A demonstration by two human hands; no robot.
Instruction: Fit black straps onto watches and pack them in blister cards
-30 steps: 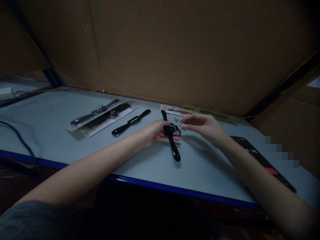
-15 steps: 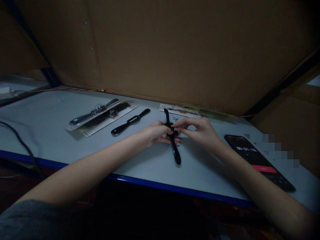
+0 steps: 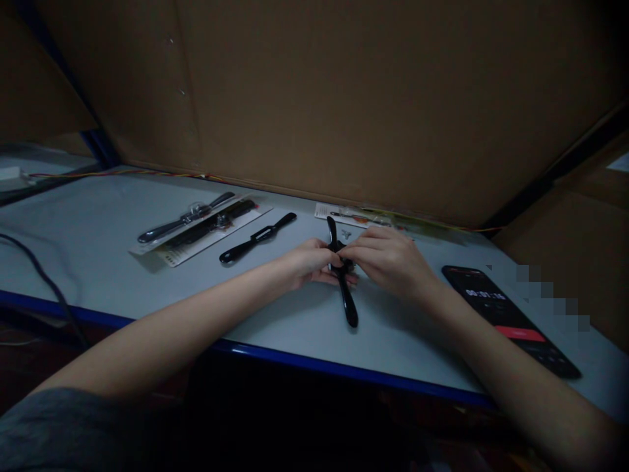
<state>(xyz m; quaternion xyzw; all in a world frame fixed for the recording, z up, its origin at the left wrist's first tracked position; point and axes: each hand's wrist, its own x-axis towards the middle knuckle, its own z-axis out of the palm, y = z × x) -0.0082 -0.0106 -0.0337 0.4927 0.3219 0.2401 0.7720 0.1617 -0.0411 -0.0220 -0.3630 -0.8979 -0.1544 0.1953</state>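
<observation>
Black tool (image 3: 343, 274): ctr of scene, over counter (image 3: 295, 321); prob. stiff, fairly light; glossy handles may slip, so hold mid-body.
L hand (image 3: 312, 261): thumb + fingers pinching tool's middle.
R hand (image 3: 388, 257): fingertips at same spot; dim, can't tell if pinching.
Small metal pc (image 3: 346, 234): far of tool.

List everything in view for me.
Glossy two-handled tool: one, black, held.
Slotted two-handled tool: one, black, left.
Clear packs: apparently two, black tools inside, left.
Card packet: one, white, back edge.
Metal bits: some, silvery, beside held tool.
Flat phone: one, black, right.
Flat table: one, grey, beneath.
Cardboard panels: several, brown, behind.
Wires: some, red-yellow, back edge.
Thick cable: one, black, left.
Sleeve: one, grey, lower left.
Left hand: one, bare, gripping tool.
Right hand: one, bare, at tool.
</observation>
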